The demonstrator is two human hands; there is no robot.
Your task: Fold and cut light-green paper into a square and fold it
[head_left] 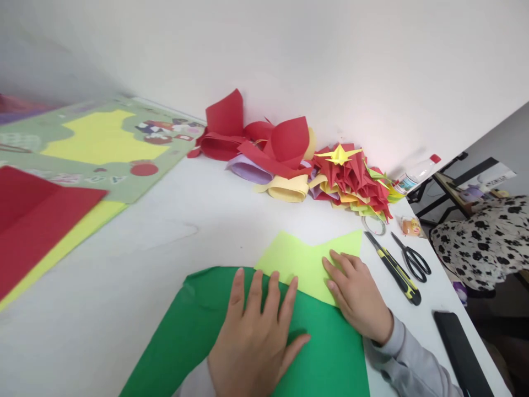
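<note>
A large dark green paper piece (330,353) lies at the bottom centre of the head view, its upper edge curved. Against that edge is a light yellow-green paper piece (303,259) with a notched top. My left hand (256,336) rests flat on the green paper, fingers spread, with the fingertips at the seam between the two pieces. On the right end of the yellow-green piece lies my right hand (359,292), fingers apart and pressing down. Neither hand grips anything.
Right of my hands lie a utility knife (394,269), scissors (413,262), a tape roll (374,225) and a black case (460,353). Folded paper shapes (281,149) and a bottle (417,173) stand by the wall. Red paper (37,220) and a decorated board (165,165) are left.
</note>
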